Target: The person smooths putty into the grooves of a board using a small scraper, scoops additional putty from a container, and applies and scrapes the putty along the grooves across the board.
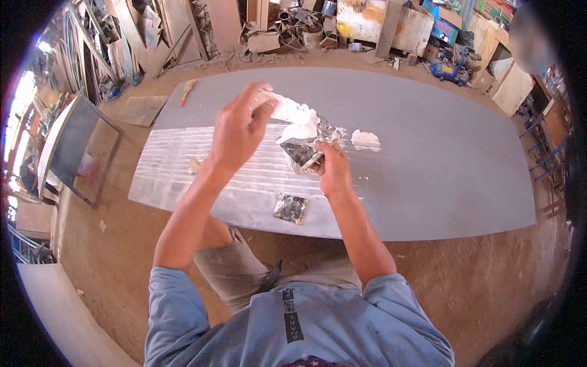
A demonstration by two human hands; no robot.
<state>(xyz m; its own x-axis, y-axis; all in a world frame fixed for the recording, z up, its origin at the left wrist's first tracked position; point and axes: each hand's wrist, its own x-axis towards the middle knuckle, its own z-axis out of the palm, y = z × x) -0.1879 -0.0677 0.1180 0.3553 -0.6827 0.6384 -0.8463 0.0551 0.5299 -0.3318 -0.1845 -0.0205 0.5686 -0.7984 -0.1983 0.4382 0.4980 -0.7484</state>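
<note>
My left hand [240, 125] is closed around a flat, pale spreader [282, 109] smeared with white paste. Its far end meets a heap of white putty [302, 126] on a square, dark-mottled plate [298, 149]. The plate is tilted in my right hand [335, 169], which grips its near right corner with the thumb on top. Below both hands lies a large grey panel [440, 159], its left part streaked with white putty bands [183, 144]. A second mottled square plate [291, 208] rests near the panel's front edge. Right of my hands sits a flat putty patch [365, 140].
A tool with a red tip [186, 92] lies at the panel's far left. A framed panel [79, 153] leans at the left. Scrap wood and metal [293, 27] line the back, with a blue compressor [451, 70] at the right. Another person is at the upper right.
</note>
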